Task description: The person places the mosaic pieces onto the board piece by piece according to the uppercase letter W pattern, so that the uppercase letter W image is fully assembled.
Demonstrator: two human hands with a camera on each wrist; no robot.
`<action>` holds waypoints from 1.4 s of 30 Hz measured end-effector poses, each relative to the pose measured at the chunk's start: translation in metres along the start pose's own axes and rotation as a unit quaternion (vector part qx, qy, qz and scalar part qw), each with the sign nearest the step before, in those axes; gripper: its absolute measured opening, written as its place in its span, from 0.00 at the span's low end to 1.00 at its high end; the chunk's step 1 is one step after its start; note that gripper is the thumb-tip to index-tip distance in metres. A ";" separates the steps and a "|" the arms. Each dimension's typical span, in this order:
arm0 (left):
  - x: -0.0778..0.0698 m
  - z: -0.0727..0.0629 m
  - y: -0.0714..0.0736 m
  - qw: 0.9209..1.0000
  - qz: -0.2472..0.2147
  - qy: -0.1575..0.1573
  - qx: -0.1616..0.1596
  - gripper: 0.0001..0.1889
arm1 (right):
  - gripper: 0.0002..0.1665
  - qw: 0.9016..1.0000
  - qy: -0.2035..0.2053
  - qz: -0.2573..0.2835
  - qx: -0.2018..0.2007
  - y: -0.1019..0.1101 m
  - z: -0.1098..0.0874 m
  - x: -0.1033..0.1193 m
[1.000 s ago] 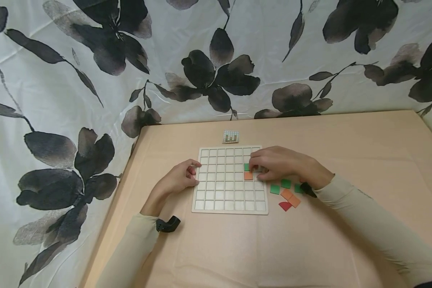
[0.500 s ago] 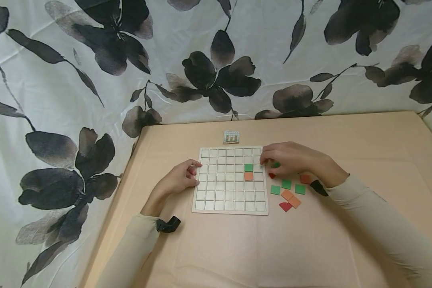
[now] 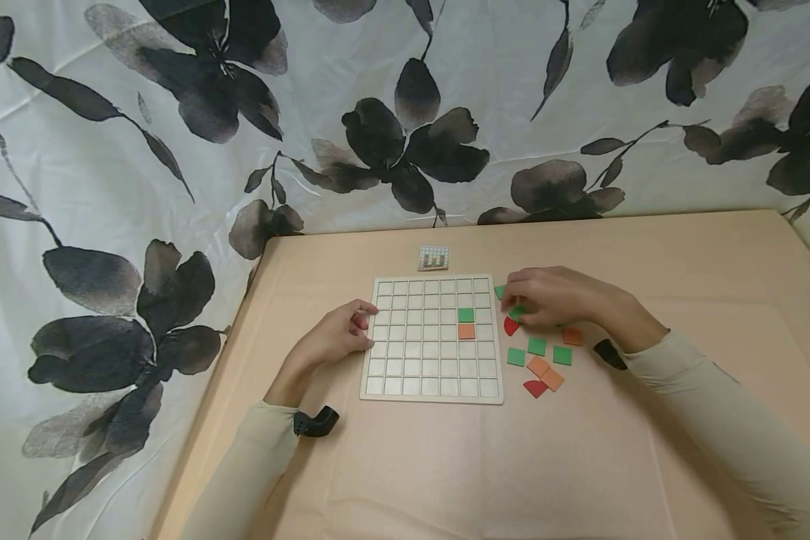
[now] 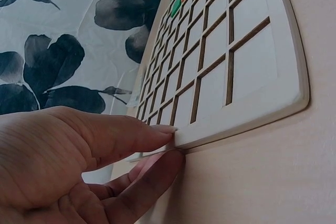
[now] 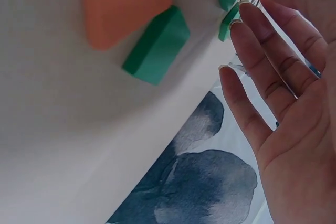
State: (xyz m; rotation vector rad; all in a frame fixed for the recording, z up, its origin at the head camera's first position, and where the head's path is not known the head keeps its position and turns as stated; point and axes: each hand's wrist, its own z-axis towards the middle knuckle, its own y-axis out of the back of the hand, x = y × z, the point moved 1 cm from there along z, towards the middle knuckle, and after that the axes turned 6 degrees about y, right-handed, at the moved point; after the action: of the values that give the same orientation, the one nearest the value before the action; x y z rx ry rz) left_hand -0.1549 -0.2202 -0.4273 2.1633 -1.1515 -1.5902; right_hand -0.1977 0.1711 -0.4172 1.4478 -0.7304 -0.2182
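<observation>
A white grid board (image 3: 412, 350) lies on the table. My left hand (image 3: 337, 330) pinches its left edge; in the left wrist view the thumb (image 4: 131, 135) is on the rim and a finger is against the side. A green square tile (image 3: 466, 315) and an orange square tile (image 3: 466, 331) sit in neighbouring cells of one column. Right of the board, my right hand (image 3: 563, 300) is over loose pieces, fingers relaxed and apart in the right wrist view. Just under its fingertips are a green tile (image 3: 517, 312) and a red rounded piece (image 3: 511, 325).
More loose tiles lie right of the board: green (image 3: 536, 346), orange (image 3: 572, 336) and another red rounded piece (image 3: 534, 388). A small card with a grid pattern (image 3: 434, 258) lies behind the board. Flower-printed cloth (image 3: 405, 112) hangs behind the table's far edge.
My right hand has moved right, off the board to the loose pieces, uncovering the green and orange tiles in the grid. The left hand has stayed at the board's edge.
</observation>
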 end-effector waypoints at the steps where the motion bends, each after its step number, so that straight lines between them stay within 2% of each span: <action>1: 0.000 0.000 0.000 1.000 0.000 0.000 0.000 0.29 | 0.13 1.000 -0.003 0.001 0.003 -0.001 -0.001 -0.001; 23: -0.001 -0.001 0.002 1.000 0.014 -0.005 0.003 0.29 | 0.16 0.999 -0.019 -0.031 0.001 -0.007 -0.008 -0.006; 28: -0.001 -0.002 0.001 1.000 0.012 -0.003 0.003 0.29 | 0.17 0.999 -0.030 -0.027 0.004 -0.005 -0.012 -0.006; 42: -0.001 -0.001 0.001 1.000 0.019 -0.003 0.001 0.29 | 0.15 0.999 -0.029 -0.006 0.018 -0.003 -0.013 -0.010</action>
State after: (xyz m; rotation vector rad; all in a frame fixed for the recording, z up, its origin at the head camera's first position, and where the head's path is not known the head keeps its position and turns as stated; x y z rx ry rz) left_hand -0.1542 -0.2203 -0.4253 2.1270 -1.1882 -1.5815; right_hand -0.1973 0.1871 -0.4228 1.4859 -0.7764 -0.2587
